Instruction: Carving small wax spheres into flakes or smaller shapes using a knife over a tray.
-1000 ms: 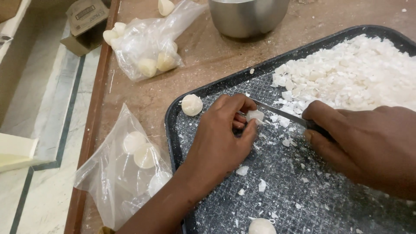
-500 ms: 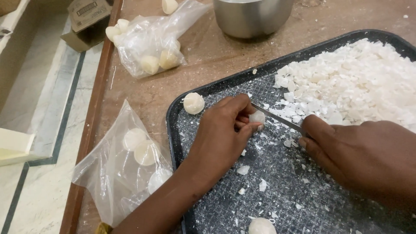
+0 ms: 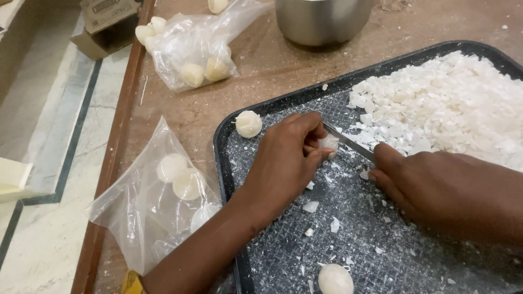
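A person's left hand [image 3: 291,158] pinches a small white wax-like lump [image 3: 328,143] between closed fingertips, holding it down on a dark speckled tray [image 3: 348,228] that sits on a brown surface [image 3: 261,71]. The right hand [image 3: 436,185] is closed around a knife, its thin blade [image 3: 348,142] angled in from the right and meeting the lump at the fingertips. A heap of white flakes [image 3: 452,109] fills the far right part of the tray, with loose chips scattered across its middle. One whole pale ball [image 3: 248,123] lies at the tray's far left corner, another [image 3: 335,279] at its near edge. To the left of the tray, a clear plastic bag [image 3: 158,201] holds several pale discs; a second bag [image 3: 196,46] farther back holds more balls. A steel pot [image 3: 321,20] stands at the far edge, and a cardboard box [image 3: 106,24] sits on the floor at far left.
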